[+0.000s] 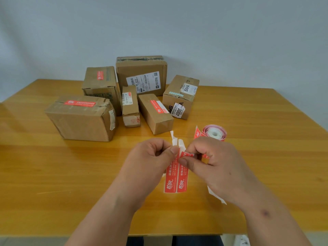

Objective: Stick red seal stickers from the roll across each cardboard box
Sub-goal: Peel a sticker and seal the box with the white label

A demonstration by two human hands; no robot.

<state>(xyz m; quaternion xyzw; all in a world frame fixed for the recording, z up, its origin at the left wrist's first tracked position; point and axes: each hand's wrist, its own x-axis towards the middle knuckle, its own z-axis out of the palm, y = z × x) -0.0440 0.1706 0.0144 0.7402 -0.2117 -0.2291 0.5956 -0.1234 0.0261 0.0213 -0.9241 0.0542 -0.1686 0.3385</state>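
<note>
While boxes [83, 118] wait, both hands [179, 157] pinch stickers [177, 176].

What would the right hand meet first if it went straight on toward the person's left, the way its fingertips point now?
The right hand would almost at once meet the left hand, which pinches the same red sticker strip just beside it. Only the strip's top lies between the two thumbs; depth looks roughly equal.
</note>
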